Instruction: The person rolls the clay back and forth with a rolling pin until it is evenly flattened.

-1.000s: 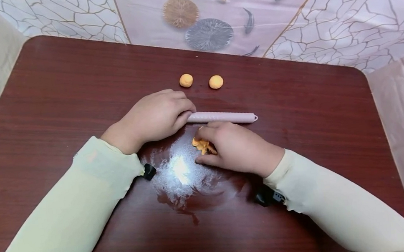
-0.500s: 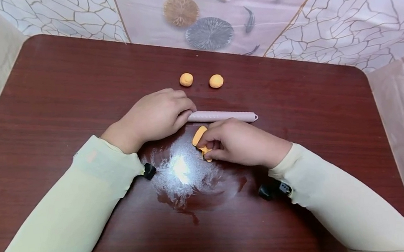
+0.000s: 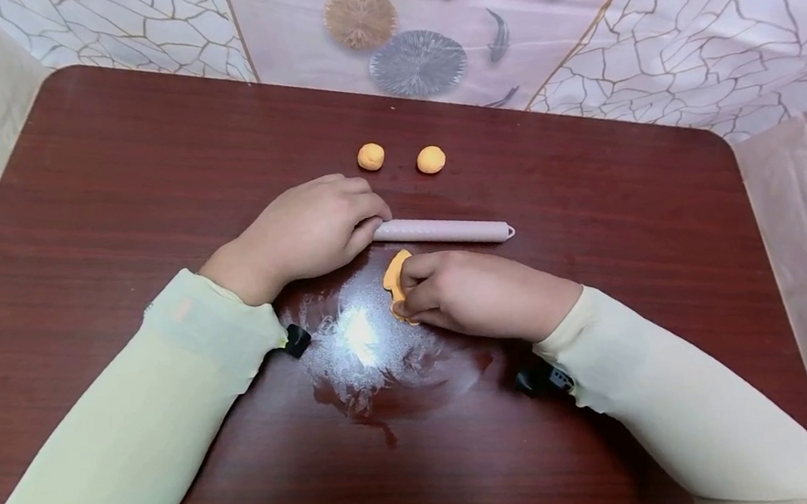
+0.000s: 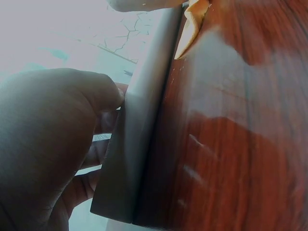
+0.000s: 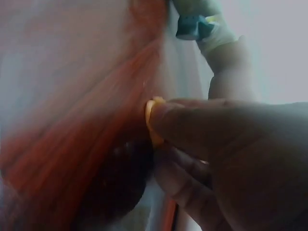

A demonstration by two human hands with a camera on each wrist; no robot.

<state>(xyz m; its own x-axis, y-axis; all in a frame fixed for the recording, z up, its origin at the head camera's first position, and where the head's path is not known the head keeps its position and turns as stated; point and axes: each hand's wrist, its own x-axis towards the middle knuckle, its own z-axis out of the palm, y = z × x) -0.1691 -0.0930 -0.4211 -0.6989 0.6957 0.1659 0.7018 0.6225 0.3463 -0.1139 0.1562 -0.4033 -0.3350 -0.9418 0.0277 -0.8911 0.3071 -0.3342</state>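
My left hand (image 3: 321, 227) grips the left end of a pale pink rolling pin (image 3: 446, 230) that lies on the table. In the left wrist view the thumb sits on the near side of the pin (image 4: 139, 110) and the fingers reach round behind it. Just below the pin, my right hand (image 3: 480, 293) pinches a flat, irregular piece of orange dough (image 3: 396, 272) between thumb and fingers. Most of that piece is hidden under the hand; its curved left edge shows. The right wrist view has the dough (image 5: 155, 120) at the thumb tip.
Two orange dough balls (image 3: 371, 157) sit behind the pin, side by side. White powder (image 3: 342, 369) is smeared over the dark red-brown table (image 3: 173, 162), with a bright light spot on it. A patterned cloth (image 3: 418, 65) hangs at the far edge.
The right hand has shifted on the dough, and its fingers are now closer together. The dough, bunched up at first, now shows a smoother, flatter edge. The left hand and rolling pin stay put.
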